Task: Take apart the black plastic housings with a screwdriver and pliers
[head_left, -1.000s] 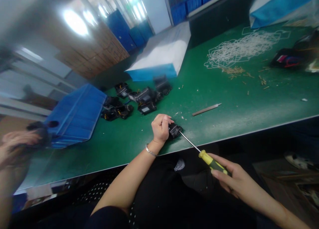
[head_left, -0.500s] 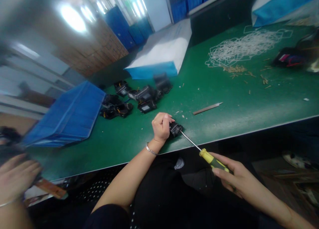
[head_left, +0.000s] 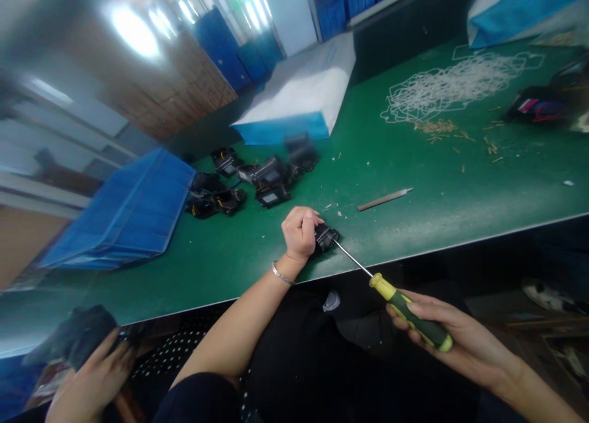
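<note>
My left hand (head_left: 300, 232) is closed on a small black part (head_left: 326, 236) and presses it onto the green table (head_left: 414, 227) near the front edge. My right hand (head_left: 453, 343) sits off the table edge and holds a screwdriver (head_left: 409, 312) with a yellow and black handle lying across its loosely curled fingers. The metal shaft runs up and left, and its tip meets the black part.
Several black parts (head_left: 251, 181) lie behind my left hand. A blue bin (head_left: 126, 211) lies tipped at the left, a white and blue bag (head_left: 301, 95) at the back. A thin file (head_left: 384, 198), white tangled strips (head_left: 455, 86) and chips lie to the right. Another person's hand (head_left: 87, 380) holds something dark at bottom left.
My right hand's grip on the screwdriver handle has loosened, with the handle more exposed. The other person's hand at the left has dropped lower with a dark object.
</note>
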The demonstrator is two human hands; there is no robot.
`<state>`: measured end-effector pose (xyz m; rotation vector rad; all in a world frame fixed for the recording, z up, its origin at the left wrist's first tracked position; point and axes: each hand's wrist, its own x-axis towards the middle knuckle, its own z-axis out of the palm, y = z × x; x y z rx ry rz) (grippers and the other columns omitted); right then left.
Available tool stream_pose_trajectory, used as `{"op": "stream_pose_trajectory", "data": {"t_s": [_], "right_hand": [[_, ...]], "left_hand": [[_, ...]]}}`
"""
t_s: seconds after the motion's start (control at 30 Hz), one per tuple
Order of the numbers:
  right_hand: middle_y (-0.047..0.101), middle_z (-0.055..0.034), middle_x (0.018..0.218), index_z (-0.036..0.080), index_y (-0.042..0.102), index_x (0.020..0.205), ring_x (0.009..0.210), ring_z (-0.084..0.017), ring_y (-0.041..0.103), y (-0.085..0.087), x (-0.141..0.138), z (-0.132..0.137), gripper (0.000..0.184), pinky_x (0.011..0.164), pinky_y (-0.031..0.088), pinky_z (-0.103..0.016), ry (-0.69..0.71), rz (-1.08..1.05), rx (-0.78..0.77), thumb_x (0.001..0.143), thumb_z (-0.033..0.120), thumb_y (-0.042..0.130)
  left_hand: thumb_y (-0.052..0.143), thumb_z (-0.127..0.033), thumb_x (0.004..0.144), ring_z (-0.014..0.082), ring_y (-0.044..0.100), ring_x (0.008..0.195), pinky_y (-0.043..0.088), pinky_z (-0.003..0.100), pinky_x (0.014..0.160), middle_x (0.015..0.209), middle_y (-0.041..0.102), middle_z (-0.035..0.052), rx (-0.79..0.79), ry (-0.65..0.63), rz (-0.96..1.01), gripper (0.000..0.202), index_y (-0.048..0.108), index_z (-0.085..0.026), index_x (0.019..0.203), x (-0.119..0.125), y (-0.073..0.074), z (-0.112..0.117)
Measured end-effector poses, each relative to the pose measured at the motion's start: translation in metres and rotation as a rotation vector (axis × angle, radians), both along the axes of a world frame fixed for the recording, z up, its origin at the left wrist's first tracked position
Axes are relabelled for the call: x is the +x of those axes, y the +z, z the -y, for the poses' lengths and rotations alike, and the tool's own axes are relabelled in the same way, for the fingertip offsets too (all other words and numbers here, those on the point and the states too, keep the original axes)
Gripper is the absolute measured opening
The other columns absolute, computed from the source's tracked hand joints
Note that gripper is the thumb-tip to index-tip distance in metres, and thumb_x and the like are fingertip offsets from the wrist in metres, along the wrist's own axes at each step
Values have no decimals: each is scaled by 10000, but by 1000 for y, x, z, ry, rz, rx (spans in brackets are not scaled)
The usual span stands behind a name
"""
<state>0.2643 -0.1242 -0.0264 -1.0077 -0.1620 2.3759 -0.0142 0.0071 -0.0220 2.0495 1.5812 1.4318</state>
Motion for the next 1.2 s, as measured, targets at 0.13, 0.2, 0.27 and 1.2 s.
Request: {"op": "stream_pose_trajectory", "data": {"t_s": [0.13,0.2,0.27,1.2], "right_hand": [[607,-54,907,117,588,1193,530,-11,500,-12,-5,2,319,354,333,-69,-45,-316,-277,875,147,591],[588,-42,898,130,522,1275,447,16,411,-13,-8,2,369,316,276,-68,-13,-456,-360,913,201,550],[565,-25,870,144,502,1289,422,26,372,-11,-11,3,384,312,256,-64,7,-526,-387,919,237,549],[471,16,778,172,543,1217,413,23,313,1,-7,-21,315,301,223,-54,112,-472,-292,927,295,531]], "left_hand": [[367,-321,932,165,644,755,499,329,767,629,642,20,8,18,-13,404,529,-215,577,1,0,0],[374,-320,928,165,640,753,497,327,765,634,647,21,13,31,-23,406,546,-215,576,2,0,-1],[391,-320,922,165,634,747,493,326,760,652,657,23,13,43,-32,398,569,-213,582,2,0,-1],[446,-214,825,167,640,739,508,316,750,682,681,18,-19,48,-57,297,619,-213,583,-7,-1,-8]]}}
